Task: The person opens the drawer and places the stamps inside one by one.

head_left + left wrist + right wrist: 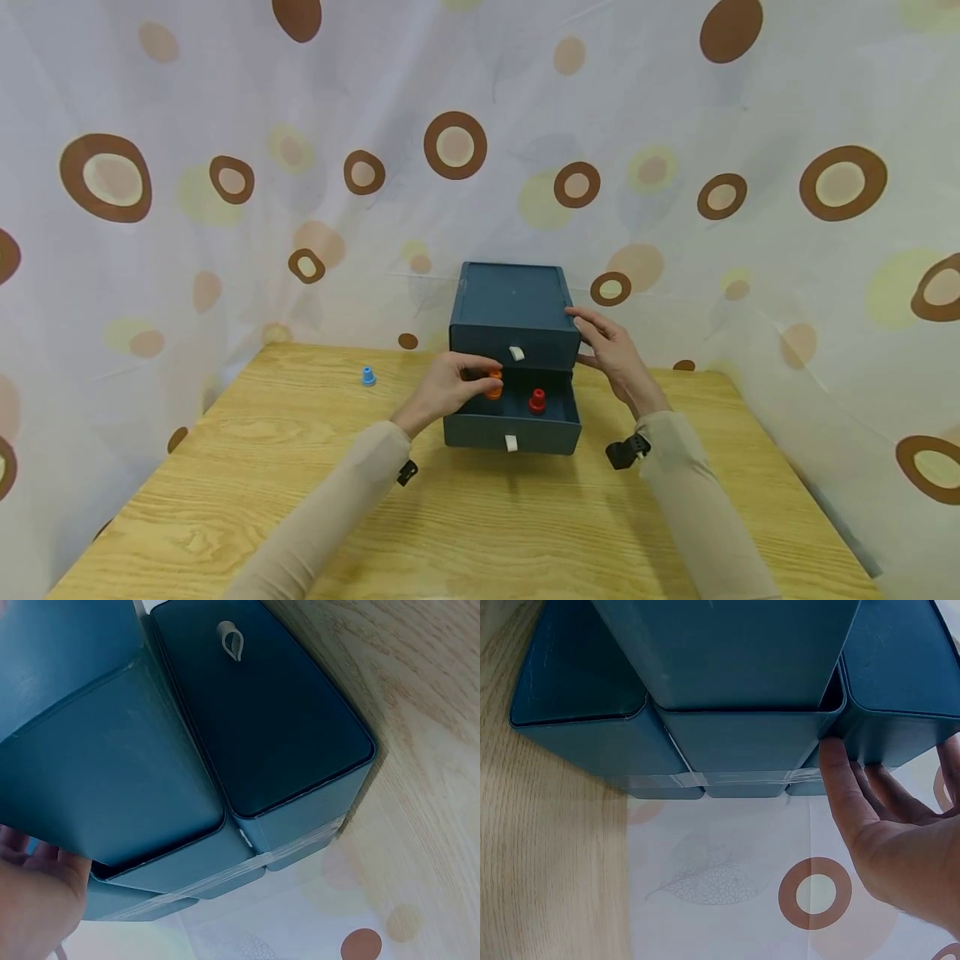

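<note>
In the head view, a dark blue drawer cabinet [513, 296] stands at the back of the table, a drawer [487, 432] below its top one pulled out. My left hand [446, 385] reaches over that drawer's left part and pinches a small orange stepped peg [493, 392] between thumb and fingers. Inside the drawer, a similar red peg [537, 402] stands upright to the right. At the cabinet's upper right side, the extended fingers of my right hand [617, 360] touch its wall. The right wrist view shows those fingers [841, 776] spread against the upper unit [907, 731].
A small light blue peg [368, 377] stands on the wooden table [247, 467], left of the cabinet. Clear tape [727, 778] runs across the stacked units. A lower drawer front [262, 712] is closed. A patterned cloth [300, 208] hangs close behind.
</note>
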A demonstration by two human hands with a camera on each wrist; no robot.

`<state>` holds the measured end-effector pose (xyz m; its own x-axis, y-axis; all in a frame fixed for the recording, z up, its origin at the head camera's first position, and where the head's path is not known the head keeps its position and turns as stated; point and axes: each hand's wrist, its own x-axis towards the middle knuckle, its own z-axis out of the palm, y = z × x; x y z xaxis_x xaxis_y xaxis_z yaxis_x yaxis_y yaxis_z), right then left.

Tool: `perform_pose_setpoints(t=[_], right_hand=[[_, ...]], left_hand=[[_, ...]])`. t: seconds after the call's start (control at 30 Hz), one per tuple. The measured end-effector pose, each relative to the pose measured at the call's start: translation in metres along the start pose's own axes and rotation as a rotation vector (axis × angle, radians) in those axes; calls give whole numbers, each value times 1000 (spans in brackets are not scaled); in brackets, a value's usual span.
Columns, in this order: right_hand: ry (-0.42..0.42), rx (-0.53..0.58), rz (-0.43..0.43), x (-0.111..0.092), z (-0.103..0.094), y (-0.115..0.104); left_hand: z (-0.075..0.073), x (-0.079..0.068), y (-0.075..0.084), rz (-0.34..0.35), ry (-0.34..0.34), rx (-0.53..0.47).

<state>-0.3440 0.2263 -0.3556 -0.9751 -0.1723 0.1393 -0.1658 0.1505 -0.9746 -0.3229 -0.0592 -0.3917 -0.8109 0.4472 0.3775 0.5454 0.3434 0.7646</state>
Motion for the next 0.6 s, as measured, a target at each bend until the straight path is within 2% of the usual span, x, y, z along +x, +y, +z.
perform_pose_setpoints(t=[0.23,0.47,0.6], right_hand=[[-14,-4,-8,1,0,2],[-12,-8,-14,0,-1,1],[-12,-10,-17,-1,-1,1]], left_hand=[[2,7,-2,-21,-69,85],[4,17,5,-19,-217,193],[7,24,5,-6,-266,263]])
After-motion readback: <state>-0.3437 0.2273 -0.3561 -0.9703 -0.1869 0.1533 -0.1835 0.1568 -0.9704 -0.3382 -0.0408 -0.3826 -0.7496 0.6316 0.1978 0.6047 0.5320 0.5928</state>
